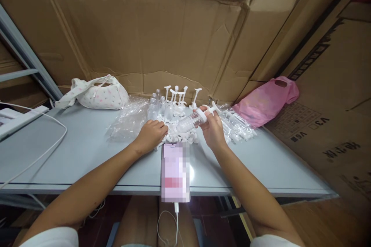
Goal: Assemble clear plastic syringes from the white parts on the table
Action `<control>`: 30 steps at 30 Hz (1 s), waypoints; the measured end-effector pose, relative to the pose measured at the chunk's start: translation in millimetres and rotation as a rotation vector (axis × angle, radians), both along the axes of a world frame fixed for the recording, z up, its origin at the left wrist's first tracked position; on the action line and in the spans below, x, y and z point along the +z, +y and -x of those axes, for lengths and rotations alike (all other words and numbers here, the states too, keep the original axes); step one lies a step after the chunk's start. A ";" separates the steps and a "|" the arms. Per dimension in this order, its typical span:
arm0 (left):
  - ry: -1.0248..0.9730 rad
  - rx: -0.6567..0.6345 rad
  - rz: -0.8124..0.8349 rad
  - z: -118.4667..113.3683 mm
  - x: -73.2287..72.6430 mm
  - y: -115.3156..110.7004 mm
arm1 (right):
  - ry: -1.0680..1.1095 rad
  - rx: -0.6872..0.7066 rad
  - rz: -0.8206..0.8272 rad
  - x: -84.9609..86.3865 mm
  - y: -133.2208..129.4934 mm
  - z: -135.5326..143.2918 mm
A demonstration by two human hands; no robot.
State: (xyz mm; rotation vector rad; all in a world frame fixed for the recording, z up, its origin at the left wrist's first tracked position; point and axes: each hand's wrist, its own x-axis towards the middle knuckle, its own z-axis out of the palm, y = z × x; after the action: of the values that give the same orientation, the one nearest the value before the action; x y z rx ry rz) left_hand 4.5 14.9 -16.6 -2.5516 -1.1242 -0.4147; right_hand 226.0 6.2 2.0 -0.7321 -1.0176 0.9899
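My right hand is closed round the white collar of a clear pump bottle, which is tilted with its base toward the left. Its white pump head sticks out past my fingers. My left hand lies at the left edge of a pile of small white plastic parts, fingers curled down; whatever they hold is hidden. Just behind the pile stand several clear bottles without tops and several upright white pump heads.
A phone with a cable lies at the table's front edge. Clear plastic bags lie left, bagged bottles right. Farther out are a white patterned bag and a pink bag. Cardboard walls the back.
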 end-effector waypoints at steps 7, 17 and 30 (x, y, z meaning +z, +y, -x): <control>-0.550 -0.044 0.200 3.2 9.6 -5.2 | 0.040 0.017 0.017 -4.0 3.6 3.4; -0.361 0.003 0.042 -0.6 1.6 -7.1 | 0.096 0.106 0.050 -12.4 3.7 11.2; -0.421 0.027 0.257 -3.4 13.0 -22.1 | 0.229 0.157 0.125 -6.9 -2.5 17.3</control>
State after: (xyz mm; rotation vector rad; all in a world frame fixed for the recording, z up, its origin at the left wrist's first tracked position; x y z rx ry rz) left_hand 8.0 -7.2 -3.6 -2.7409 -1.4345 -0.8844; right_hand 208.7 3.7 -5.0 -0.6302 -0.8278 1.2523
